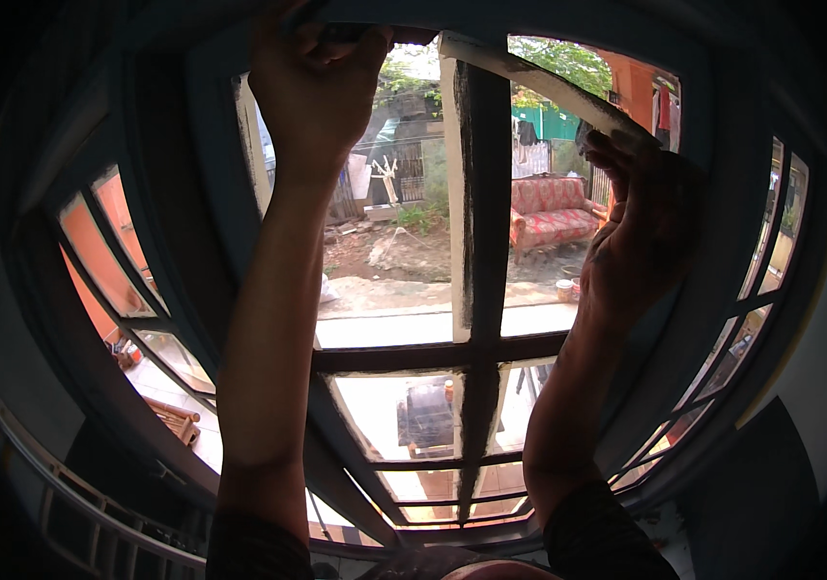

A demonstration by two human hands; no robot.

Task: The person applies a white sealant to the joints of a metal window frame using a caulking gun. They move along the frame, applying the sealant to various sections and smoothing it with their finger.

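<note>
In front of me is a dark-framed window with several glass panes. A pale strip of masking tape, smudged dark along its edges, sags from the top of the middle bar toward the right. Its right end is pinched in my right hand, which is closed and in shadow. Another pale strip of tape runs down the glass beside the dark bar. My left hand is raised to the top of the left pane with its fingers closed. What those fingers hold, if anything, is lost in the dark.
Side windows stand at left and right. A metal ladder-like rail is at lower left. Through the glass show a red patterned sofa, a dark table, hanging clothes and bare ground with plants.
</note>
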